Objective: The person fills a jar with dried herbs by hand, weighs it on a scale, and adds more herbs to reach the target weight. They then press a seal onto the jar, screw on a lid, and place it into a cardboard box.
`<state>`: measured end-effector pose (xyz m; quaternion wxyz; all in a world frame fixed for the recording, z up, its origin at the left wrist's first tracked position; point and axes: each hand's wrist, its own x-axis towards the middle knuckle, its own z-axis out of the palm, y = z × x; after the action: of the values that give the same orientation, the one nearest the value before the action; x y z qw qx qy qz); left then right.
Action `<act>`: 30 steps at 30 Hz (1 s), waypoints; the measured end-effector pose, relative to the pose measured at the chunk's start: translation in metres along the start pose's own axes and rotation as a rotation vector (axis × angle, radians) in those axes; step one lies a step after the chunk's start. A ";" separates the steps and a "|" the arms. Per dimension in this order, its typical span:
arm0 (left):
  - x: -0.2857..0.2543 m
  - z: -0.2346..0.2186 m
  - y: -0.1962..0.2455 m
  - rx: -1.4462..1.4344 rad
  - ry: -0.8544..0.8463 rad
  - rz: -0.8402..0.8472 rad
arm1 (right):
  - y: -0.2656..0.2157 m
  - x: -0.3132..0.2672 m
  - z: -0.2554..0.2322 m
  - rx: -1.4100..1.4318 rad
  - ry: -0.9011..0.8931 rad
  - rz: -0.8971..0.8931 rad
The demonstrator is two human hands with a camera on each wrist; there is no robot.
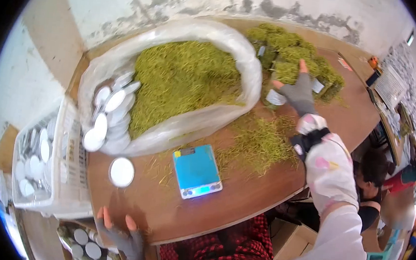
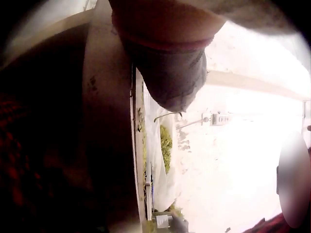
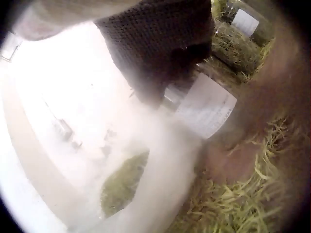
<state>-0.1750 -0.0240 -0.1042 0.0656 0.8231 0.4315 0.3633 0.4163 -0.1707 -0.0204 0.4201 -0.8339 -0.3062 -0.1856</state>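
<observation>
My right hand (image 1: 296, 93), in a grey fingerless glove, reaches among the glass jars (image 1: 326, 85) at the back right, thumb and index finger spread apart. Dried green strands fill these jars and heap over their tops. Close by the thumb is a jar with a white label (image 1: 275, 97); in the right wrist view this label (image 3: 206, 107) lies right under the glove. My left hand (image 1: 128, 238), gloved alike, hovers at the table's near left edge with its fingers apart and nothing held. A round white lid (image 1: 121, 172) lies beyond it.
A blue-topped scale (image 1: 195, 168) with a lit display sits mid-table. Behind it stands a big plastic bag (image 1: 189, 121) of green strands with white lids (image 1: 117, 101) inside. Loose strands (image 1: 260, 149) lie right of the scale. A white crate (image 1: 68, 168) of lids stands left.
</observation>
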 end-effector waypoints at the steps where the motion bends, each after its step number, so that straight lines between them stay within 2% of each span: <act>1: 0.000 0.000 0.000 -0.012 0.007 0.012 | -0.007 -0.007 -0.010 0.035 -0.024 -0.040; 2: 0.000 -0.001 0.000 -0.023 0.012 0.024 | -0.020 -0.015 -0.018 0.048 -0.059 -0.044; 4: 0.001 -0.001 0.001 -0.007 0.003 -0.001 | -0.049 -0.033 -0.036 -0.007 -0.075 -0.199; 5: 0.001 0.000 0.000 -0.032 0.002 0.005 | -0.073 -0.046 -0.045 0.007 -0.092 -0.194; 7: 0.004 0.001 0.000 -0.049 0.016 0.032 | -0.120 -0.080 -0.055 0.270 -0.281 -0.259; 9: 0.006 0.001 0.001 -0.057 0.017 0.045 | -0.140 -0.108 -0.048 0.432 -0.379 -0.260; 11: 0.004 0.003 -0.004 -0.081 0.035 0.060 | -0.161 -0.132 -0.032 0.554 -0.439 -0.444; 15: 0.003 -0.001 0.000 -0.077 0.037 0.051 | -0.192 -0.159 -0.004 0.470 -0.529 -0.484; 17: 0.004 -0.003 0.004 -0.107 0.020 0.017 | -0.199 -0.167 0.005 0.486 -0.629 -0.434; 21: 0.005 -0.001 0.003 -0.118 0.048 0.025 | -0.205 -0.167 0.007 0.474 -0.612 -0.449; 23: 0.004 -0.001 0.002 -0.125 0.037 0.036 | -0.204 -0.168 0.000 0.382 -0.556 -0.440; 26: 0.004 -0.003 0.004 -0.142 0.014 0.021 | -0.183 -0.171 -0.013 0.544 -0.574 -0.341; 30: 0.006 -0.003 0.002 -0.113 0.007 0.054 | -0.139 -0.179 -0.030 0.427 -0.572 -0.254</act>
<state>-0.1729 -0.0214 -0.0977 0.1007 0.8280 0.3883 0.3918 0.1894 -0.1948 -0.0231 0.4555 -0.7013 -0.5436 0.0720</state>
